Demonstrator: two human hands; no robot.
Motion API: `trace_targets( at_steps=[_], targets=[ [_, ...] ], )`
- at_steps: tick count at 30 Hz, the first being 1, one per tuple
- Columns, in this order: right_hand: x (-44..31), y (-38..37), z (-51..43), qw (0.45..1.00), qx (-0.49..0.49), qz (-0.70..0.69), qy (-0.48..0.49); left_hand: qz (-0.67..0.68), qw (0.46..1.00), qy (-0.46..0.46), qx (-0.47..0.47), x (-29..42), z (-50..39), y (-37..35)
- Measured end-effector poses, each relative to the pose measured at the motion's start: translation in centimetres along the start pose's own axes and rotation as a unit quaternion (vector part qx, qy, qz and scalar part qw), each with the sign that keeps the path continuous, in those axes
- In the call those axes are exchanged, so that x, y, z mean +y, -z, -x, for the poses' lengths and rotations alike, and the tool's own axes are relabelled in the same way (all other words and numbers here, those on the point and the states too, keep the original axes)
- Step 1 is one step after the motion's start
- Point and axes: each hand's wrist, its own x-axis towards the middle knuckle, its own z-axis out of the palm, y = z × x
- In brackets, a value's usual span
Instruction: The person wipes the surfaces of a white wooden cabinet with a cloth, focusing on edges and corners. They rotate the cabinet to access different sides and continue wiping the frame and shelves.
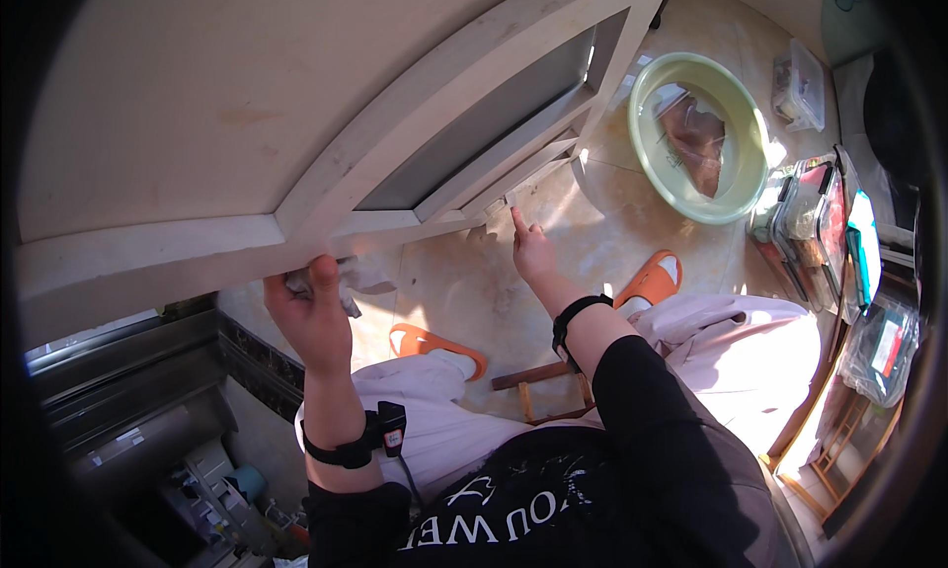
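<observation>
My left hand [315, 316] grips a crumpled whitish-grey cloth [359, 277] against the lower edge of a white panelled frame [311, 212], thumb on the near side. Part of the cloth hangs out past the fingers; the rest is hidden by the hand. My right hand [533, 251] has its index finger stretched towards the low end of the same frame, the other fingers curled. Whether that fingertip touches the frame is hard to tell. A dark grey pane [474, 131] is set into the frame.
A pale green basin [763, 175] of water with a brown cloth-like item [695, 142] in it stands on the tiled floor. Lidded clear boxes [803, 220] and a plastic tub [800, 86] are at the right. A wooden stool [529, 377] sits beneath me, between orange slippers [437, 346].
</observation>
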Motion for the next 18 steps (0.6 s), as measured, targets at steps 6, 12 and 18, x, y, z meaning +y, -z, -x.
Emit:
trace_targets(
  at_steps=[6,12,18],
  targets=[
    [-0.5,1.3,-0.4,0.982,-0.133,0.087,0.106,0.006,0.999,0.008,-0.039,-0.3,0.0,0.6],
    [0.2,4.1,-2.8,0.951,-0.178,0.174,0.186,-0.001,0.999,0.004,-0.038,-0.2,0.0,0.5],
    [0.2,6.5,-2.1,0.934,-0.193,0.226,0.196,0.02,1.0,0.004,0.001,0.0,-0.2,-0.1]
  ],
)
